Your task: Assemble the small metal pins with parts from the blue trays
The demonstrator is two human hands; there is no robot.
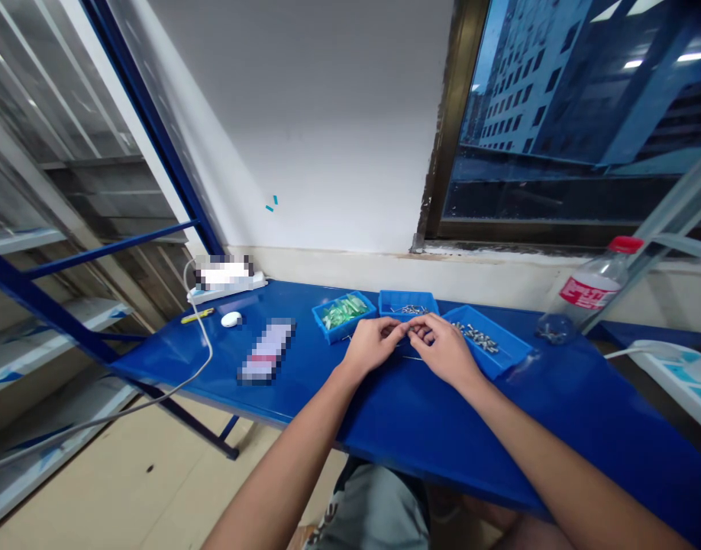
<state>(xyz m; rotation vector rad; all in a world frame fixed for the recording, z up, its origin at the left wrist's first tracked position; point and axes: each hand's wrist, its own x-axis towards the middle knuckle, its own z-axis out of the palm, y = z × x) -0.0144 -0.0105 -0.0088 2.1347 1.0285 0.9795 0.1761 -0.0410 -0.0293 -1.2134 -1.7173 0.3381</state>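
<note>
My left hand [372, 344] and my right hand [442, 347] meet fingertip to fingertip over the blue table [419, 412]. Both pinch something small between them that I cannot make out. Just beyond the hands stand three blue trays. The left tray [344, 314] holds green parts. The middle tray [408, 305] and the right tray [488, 340] hold small silvery metal parts. A thin metal pin lies on the table under my right hand.
A plastic bottle with a red cap [591, 294] lies tilted at the right. A power strip [227, 283] with a grey cable, a yellow pen [197, 315] and a white mouse-like object [231, 318] sit at the left. Metal shelving [53, 252] stands left.
</note>
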